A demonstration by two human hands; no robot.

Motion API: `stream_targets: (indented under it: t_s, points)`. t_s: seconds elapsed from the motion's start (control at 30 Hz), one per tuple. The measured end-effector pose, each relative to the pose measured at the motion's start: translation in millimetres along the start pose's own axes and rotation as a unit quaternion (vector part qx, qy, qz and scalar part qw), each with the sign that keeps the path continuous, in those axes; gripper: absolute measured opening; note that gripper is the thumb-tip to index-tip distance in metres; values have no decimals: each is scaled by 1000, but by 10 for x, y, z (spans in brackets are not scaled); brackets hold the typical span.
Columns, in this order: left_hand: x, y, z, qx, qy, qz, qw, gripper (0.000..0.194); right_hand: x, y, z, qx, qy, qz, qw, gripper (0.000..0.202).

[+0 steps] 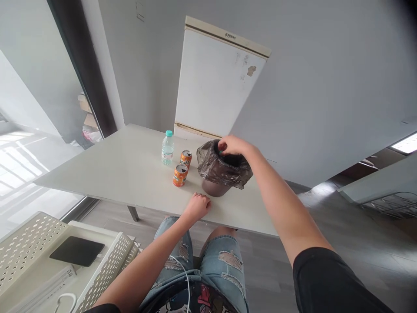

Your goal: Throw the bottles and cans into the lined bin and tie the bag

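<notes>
Your right hand [232, 145] pinches the bag-lined bin's [221, 171] rim; fingertips hidden inside. Your left hand [197, 206] rests fisted on the tabletop [130, 174].

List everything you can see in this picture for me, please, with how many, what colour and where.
Bin: one, brown, on the table near its front edge.
Bin liner: one, dark translucent plastic, folded over the bin's rim.
Soda cans: two, orange, upright on the table left of the bin, one behind the other.
Water bottle: one, clear with a teal cap, upright behind the cans.
Table: one, white, centre.
Refrigerator: one, white, behind the table against the grey wall.
Perforated cart: one, cream, lower left.
Tablet: one, black, lying on the cart.
Left hand: closed in a fist, resting on the table's front edge.
Right hand: at the bin's far rim, fingers on the liner.
</notes>
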State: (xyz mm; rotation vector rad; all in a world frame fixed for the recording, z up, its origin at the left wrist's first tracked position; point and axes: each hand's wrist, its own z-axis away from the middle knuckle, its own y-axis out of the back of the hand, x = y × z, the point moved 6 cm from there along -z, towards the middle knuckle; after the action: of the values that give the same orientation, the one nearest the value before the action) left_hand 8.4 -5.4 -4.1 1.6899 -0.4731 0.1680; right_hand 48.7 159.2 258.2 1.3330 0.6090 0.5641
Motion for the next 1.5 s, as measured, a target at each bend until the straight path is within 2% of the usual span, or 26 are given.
stream_targets:
  t_s: [0.13, 0.23, 0.33, 0.47, 0.53, 0.6, 0.7, 0.8, 0.9, 1.0, 1.13, 1.33, 1.43, 1.5]
  points:
    - [9, 11, 8, 0, -2, 6, 1000, 30, -77, -116, -35, -12, 17, 23, 1000, 25]
    - [18, 26, 17, 1, -1, 9, 1000, 29, -107, -65, -11, -18, 20, 7, 1000, 26]
    - [23, 39, 21, 2, 1, 12, 1000, 28, -107, 143, 76, 18, 12, -28, 999, 26]
    - [19, 40, 17, 4, 4, 17, 1000, 29, -232, 503, 210, 128, -8, -27, 991, 18]
    - [12, 35, 16, 4, 5, 20, 1000, 28, -440, 600, 195, 172, 8, -24, 985, 15]
    - [5, 29, 17, 4, 4, 20, 1000, 27, -743, 584, 73, 174, 51, -24, 983, 14]
    - [-8, 16, 21, 3, 3, 16, 1000, 27, -1248, 421, -267, 141, 118, -3, 983, 18]
    - [-17, 2, 20, -1, 3, 6, 1000, 27, -1648, 221, -668, 108, 136, 31, 984, 40]
    - [-17, -11, 12, -8, 2, -4, 1000, 28, -1916, 50, -990, 69, 132, 47, 988, 56]
    - [-14, -13, 5, -11, 3, -9, 1000, 29, -2086, -56, -1154, 57, 126, 53, 989, 47]
    - [-13, 4, 0, -10, 6, -7, 1000, 30, -2213, -193, -1125, 49, 146, 72, 985, 27]
    - [-2, 33, -6, -11, -1, -13, 1000, 29, -2189, -293, -830, 71, 196, 92, 974, 32]
    - [-3, 44, -4, -9, 3, -22, 1000, 31, -2078, -101, -690, 92, 186, 85, 974, 29]
    - [1, 52, 1, -5, 4, -22, 1000, 31, -1967, 203, -504, 139, 190, 53, 970, 29]
